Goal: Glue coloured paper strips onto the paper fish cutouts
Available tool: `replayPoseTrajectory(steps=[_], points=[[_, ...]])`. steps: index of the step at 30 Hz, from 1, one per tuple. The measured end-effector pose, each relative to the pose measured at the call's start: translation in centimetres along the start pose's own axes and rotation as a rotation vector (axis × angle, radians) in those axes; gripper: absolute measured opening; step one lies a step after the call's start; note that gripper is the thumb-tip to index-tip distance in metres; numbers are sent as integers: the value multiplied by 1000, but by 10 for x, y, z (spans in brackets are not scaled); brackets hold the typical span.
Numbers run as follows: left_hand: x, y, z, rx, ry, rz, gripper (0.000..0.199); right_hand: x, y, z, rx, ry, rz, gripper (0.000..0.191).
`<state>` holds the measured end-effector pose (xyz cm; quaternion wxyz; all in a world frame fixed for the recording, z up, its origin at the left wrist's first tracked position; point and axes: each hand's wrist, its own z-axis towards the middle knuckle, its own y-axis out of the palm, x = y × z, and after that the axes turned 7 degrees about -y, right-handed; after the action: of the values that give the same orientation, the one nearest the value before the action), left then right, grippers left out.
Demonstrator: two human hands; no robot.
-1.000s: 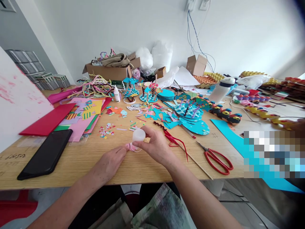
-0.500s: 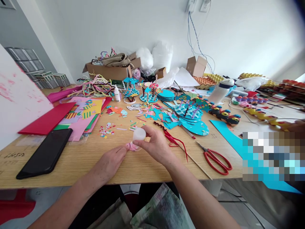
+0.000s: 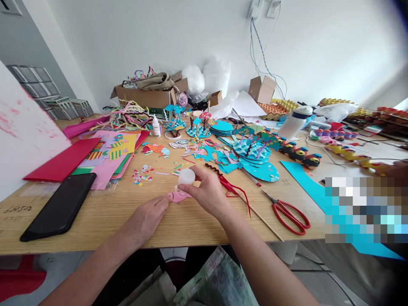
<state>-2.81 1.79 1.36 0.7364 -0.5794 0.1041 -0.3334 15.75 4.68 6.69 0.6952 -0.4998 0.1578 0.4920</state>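
A pink paper fish (image 3: 179, 196) lies on the wooden table (image 3: 188, 225) in front of me. My left hand (image 3: 151, 216) is closed, its fingertips pinching or pressing the fish's left end. Over the fish, my right hand (image 3: 207, 187) grips a small white plastic bottle (image 3: 186, 176), tipped so that its round base faces me. The bottle's lower end is largely hidden by my fingers. Small paper scraps (image 3: 142, 175) are scattered beyond my left hand. Red pipe cleaners (image 3: 236, 189) and a thin wooden stick (image 3: 266, 223) lie to the right of my right hand.
Red-handled scissors (image 3: 290, 216) rest at the right near the table's front edge. On the left are a black phone (image 3: 59, 208) and coloured paper sheets (image 3: 105, 170). Blue paper crafts (image 3: 251, 148), a white glue bottle (image 3: 156, 126) and a cardboard box (image 3: 143, 95) stand farther back.
My right hand and the bottle have shifted slightly, and more of the pink fish shows beneath. My left hand stays at the fish's left end.
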Motion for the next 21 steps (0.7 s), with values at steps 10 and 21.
replayPoseTrajectory(steps=[10,21], points=[[2,-2,0,-23,-18,-43,29,4,-5,-1,-4,10,0,16],[1,-1,1,-55,-69,-104,31,5,-3,0,4,1,3,17]])
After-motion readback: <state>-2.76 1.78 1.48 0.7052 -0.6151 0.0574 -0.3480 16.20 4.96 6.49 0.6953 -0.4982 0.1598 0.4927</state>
